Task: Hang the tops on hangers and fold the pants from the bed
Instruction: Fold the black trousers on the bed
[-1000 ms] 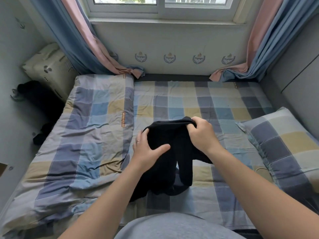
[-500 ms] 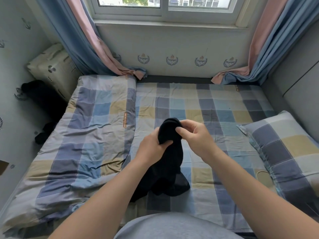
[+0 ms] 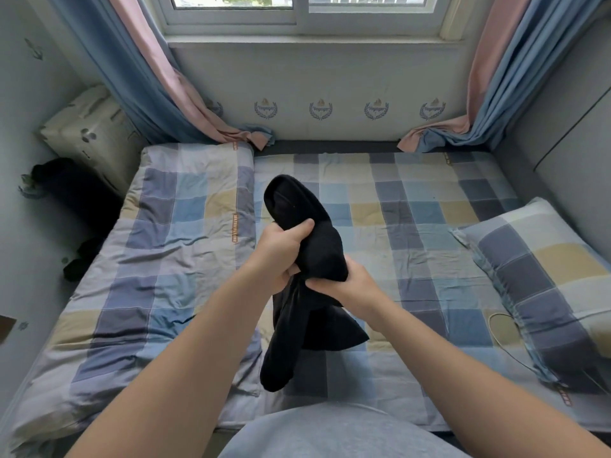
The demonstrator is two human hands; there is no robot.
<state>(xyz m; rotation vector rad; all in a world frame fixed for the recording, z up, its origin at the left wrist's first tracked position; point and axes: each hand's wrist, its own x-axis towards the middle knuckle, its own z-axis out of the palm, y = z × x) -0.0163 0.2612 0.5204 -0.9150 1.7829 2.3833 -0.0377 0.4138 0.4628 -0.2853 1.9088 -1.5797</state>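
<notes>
A black garment point(image 3: 317, 249) is held up over the middle of the checked bed point(image 3: 413, 206). My left hand point(image 3: 281, 252) grips it near its upper part, thumb on top. My right hand point(image 3: 344, 285) grips it just below and to the right. The garment's top bulges up and away from me; its lower part hangs down in two dark folds toward the bed's near edge. Whether it is a top or pants cannot be told. No hanger is in view.
A folded checked quilt point(image 3: 172, 252) covers the bed's left half. A checked pillow point(image 3: 542, 279) lies at the right. Dark clothing point(image 3: 66, 186) sits in the gap at the left wall beside a cream pillow point(image 3: 89, 133). Curtains point(image 3: 185, 94) hang at both window sides.
The garment was spread between my hands, then bunched together. My right hand has slid down below my left, and the garment is raised higher.
</notes>
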